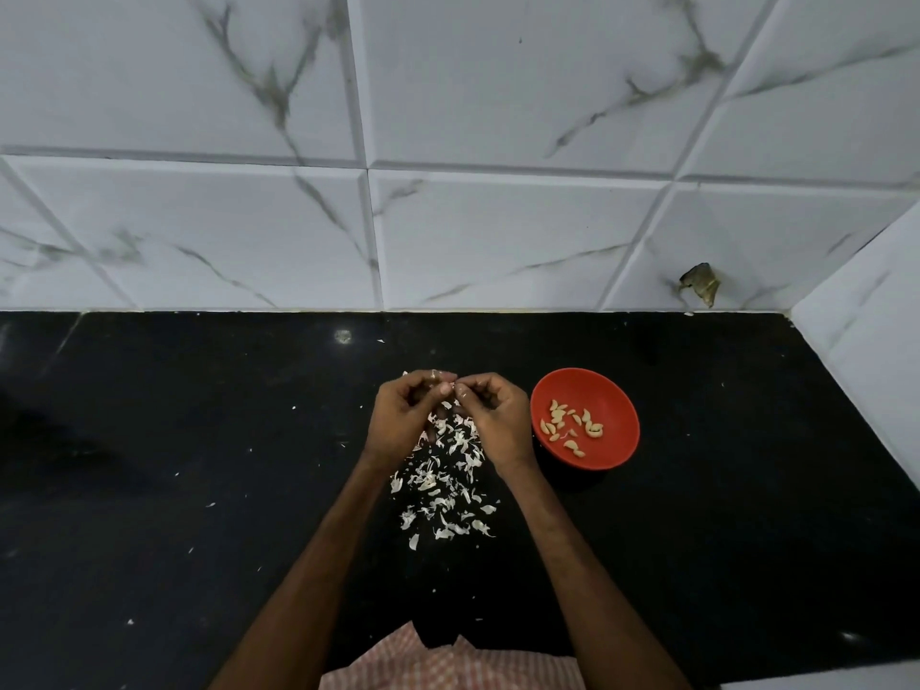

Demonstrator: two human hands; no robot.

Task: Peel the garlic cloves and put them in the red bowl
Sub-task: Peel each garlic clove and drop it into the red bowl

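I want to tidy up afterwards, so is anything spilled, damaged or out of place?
Garlic skins lie scattered on the black counter left of the red bowl, with stray flecks farther out. A dark broken patch mars the wall tile just above the counter, beyond the bowl.

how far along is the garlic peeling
Done: many peeled cloves lie in the red bowl, and loose skins litter the counter. In hand: left hand and right hand pinch what looks like one clove. Left: unpeeled cloves, if any, are hidden under the hands.
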